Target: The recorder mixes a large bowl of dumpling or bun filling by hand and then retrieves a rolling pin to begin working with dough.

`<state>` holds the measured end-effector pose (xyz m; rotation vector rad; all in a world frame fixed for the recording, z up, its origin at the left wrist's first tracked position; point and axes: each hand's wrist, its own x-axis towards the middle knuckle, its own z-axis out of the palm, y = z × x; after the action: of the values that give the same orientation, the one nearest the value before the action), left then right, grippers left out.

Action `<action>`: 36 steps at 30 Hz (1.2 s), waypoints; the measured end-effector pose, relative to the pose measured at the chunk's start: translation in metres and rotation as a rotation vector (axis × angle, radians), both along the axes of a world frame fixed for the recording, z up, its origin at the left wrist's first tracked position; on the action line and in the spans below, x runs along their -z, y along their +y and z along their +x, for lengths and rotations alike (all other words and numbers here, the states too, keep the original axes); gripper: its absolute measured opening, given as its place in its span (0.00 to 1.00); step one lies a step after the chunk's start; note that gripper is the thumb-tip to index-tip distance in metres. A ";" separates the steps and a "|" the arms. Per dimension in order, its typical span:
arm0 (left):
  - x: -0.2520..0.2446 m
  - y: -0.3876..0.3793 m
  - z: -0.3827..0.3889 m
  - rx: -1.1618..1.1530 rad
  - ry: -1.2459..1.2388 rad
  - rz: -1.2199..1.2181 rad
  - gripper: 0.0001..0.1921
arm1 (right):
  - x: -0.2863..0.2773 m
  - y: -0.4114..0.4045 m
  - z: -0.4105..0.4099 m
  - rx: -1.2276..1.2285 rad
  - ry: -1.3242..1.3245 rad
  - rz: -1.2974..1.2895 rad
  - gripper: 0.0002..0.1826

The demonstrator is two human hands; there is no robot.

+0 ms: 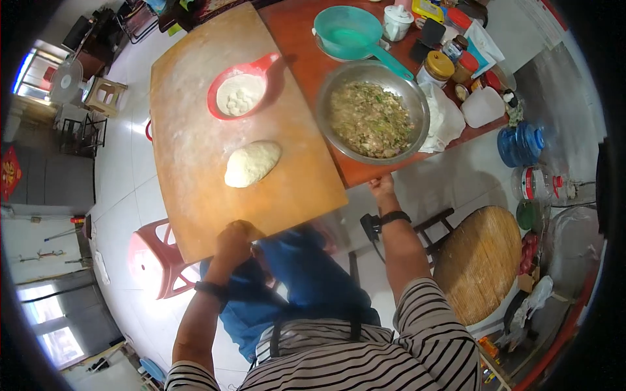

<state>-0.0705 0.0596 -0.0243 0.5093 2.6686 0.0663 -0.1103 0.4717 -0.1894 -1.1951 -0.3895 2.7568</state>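
My left hand [234, 243] grips the near edge of a large wooden dough board [195, 185], fingers curled at its rim. At the front edge of the red table [354, 173], my right hand [382, 185] holds on, its fingertips partly hidden by the edge. A smooth oval lump of dough [252, 163] lies on the floured board. Beyond it sits a red plastic ladle [213, 100] holding flour [239, 93] with some lumps in it. A steel bowl [326, 128] of chopped filling [371, 119] stands on the table, right of the board.
Behind the bowl is a green plastic strainer [347, 27]. Jars [435, 68], a lidded white cup [397, 22] and a white plastic bag [441, 119] crowd the table's right side. A pink stool [151, 259] stands at left, a round wooden board [479, 264] at right.
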 end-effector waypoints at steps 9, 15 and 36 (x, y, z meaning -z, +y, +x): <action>-0.016 0.013 -0.002 0.047 -0.005 -0.021 0.21 | 0.012 0.010 -0.003 -0.005 -0.263 0.023 0.15; -0.011 0.010 0.002 0.096 0.048 -0.117 0.22 | 0.058 0.013 0.029 -0.051 -0.038 0.110 0.12; -0.023 0.018 0.001 -0.054 0.041 0.008 0.22 | -0.031 0.027 0.115 -0.184 -0.068 1.717 0.12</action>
<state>-0.0694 0.0775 -0.0012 0.4464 2.7233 0.0833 0.0047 0.4990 -0.1582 -0.6246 -2.1801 1.3186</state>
